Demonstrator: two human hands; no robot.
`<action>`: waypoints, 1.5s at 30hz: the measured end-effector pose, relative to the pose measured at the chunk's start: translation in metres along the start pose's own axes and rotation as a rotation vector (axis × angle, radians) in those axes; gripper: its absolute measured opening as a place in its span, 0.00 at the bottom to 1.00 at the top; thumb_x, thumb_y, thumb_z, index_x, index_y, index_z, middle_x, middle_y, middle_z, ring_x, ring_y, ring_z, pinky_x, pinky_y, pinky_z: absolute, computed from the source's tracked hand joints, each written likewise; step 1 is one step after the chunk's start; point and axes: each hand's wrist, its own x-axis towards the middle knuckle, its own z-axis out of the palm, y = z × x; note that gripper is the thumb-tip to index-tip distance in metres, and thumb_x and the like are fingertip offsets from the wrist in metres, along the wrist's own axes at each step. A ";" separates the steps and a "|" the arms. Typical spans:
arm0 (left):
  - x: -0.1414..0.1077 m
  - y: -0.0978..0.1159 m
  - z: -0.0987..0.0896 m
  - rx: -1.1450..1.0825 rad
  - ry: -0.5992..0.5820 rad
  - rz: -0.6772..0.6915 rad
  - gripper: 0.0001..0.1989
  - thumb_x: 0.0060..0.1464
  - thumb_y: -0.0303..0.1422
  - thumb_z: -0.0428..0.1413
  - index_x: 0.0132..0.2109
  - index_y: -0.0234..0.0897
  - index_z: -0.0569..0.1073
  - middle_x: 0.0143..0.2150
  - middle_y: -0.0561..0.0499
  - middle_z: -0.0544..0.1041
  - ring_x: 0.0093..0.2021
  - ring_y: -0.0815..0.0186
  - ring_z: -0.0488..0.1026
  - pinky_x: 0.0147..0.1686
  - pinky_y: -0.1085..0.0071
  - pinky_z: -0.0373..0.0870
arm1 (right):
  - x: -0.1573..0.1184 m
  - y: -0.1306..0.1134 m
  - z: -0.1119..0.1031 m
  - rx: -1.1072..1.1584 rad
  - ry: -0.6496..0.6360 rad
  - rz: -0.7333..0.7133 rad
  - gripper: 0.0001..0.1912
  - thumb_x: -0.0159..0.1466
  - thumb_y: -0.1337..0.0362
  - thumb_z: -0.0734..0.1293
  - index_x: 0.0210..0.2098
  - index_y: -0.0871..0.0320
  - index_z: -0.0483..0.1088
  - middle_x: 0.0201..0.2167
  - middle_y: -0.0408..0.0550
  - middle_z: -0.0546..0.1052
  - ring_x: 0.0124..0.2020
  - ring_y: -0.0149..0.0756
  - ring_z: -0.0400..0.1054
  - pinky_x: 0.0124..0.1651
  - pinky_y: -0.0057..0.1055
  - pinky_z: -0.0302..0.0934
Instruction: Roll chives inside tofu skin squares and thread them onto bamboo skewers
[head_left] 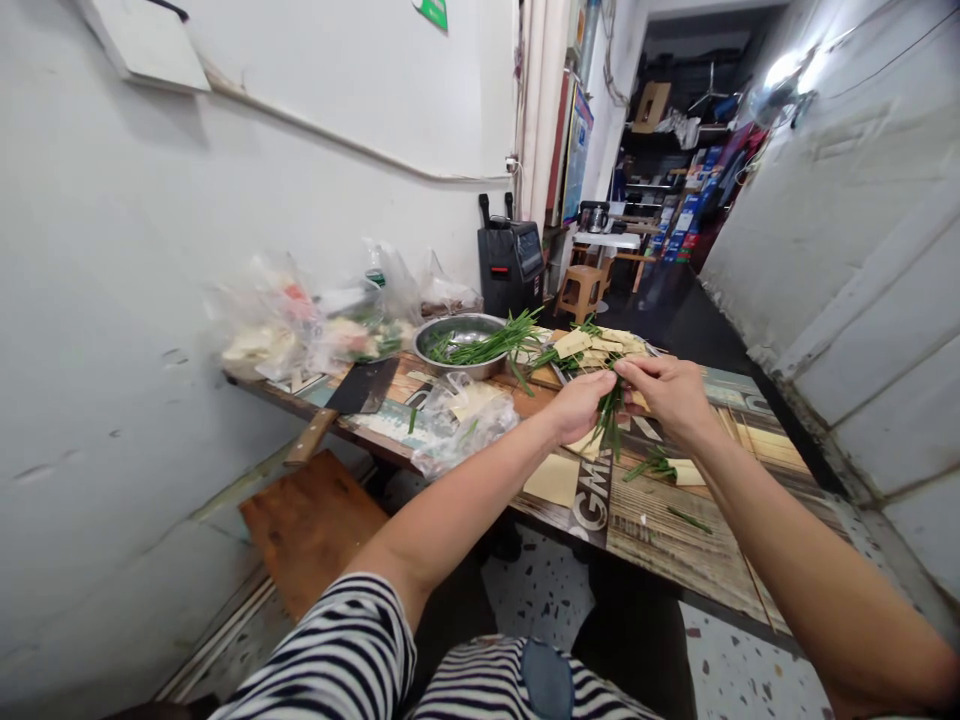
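A small bunch of garlic chives (609, 425) hangs between my hands over the table. My left hand (581, 405) is closed round it from the left. The fingers of my right hand (666, 393) pinch at its top end, close to my left fingertips. A flat pale yellow sheet, seemingly tofu skin (553, 480), lies on the table below my left wrist. To the right, a rolled sheet with chives sticking out (684, 472) rests near my right forearm. Behind my hands, several similar rolls (592, 345) are piled up.
A metal bowl (424, 350) holding more chives stands at the back, with a crumpled plastic bag (472, 425) before it. A cleaver (366, 385) lies left, its handle over the table edge. Filled plastic bags (262, 325) sit along the wall. Thin skewers (759, 592) lie at right.
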 end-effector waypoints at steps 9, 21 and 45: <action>-0.002 0.000 -0.006 0.360 -0.088 0.025 0.12 0.62 0.33 0.48 0.32 0.31 0.67 0.25 0.55 0.68 0.19 0.77 0.55 0.22 0.77 0.55 | -0.007 -0.002 -0.003 0.087 -0.178 0.209 0.22 0.46 0.49 0.73 0.31 0.62 0.76 0.15 0.40 0.69 0.16 0.24 0.56 0.18 0.23 0.48; -0.027 0.015 -0.052 0.289 -0.332 -0.294 0.20 0.47 0.44 0.63 0.37 0.32 0.69 0.27 0.54 0.67 0.24 0.74 0.63 0.26 0.75 0.57 | -0.008 0.007 -0.005 0.219 -0.143 0.194 0.24 0.43 0.50 0.75 0.33 0.62 0.77 0.18 0.43 0.72 0.18 0.24 0.59 0.20 0.24 0.54; -0.026 -0.018 -0.009 -0.050 0.401 -0.187 0.10 0.58 0.32 0.52 0.31 0.31 0.70 0.16 0.55 0.66 0.16 0.72 0.64 0.21 0.75 0.64 | -0.075 0.005 0.026 -0.949 -0.020 -1.133 0.14 0.66 0.72 0.56 0.41 0.64 0.72 0.25 0.51 0.73 0.30 0.38 0.63 0.37 0.35 0.59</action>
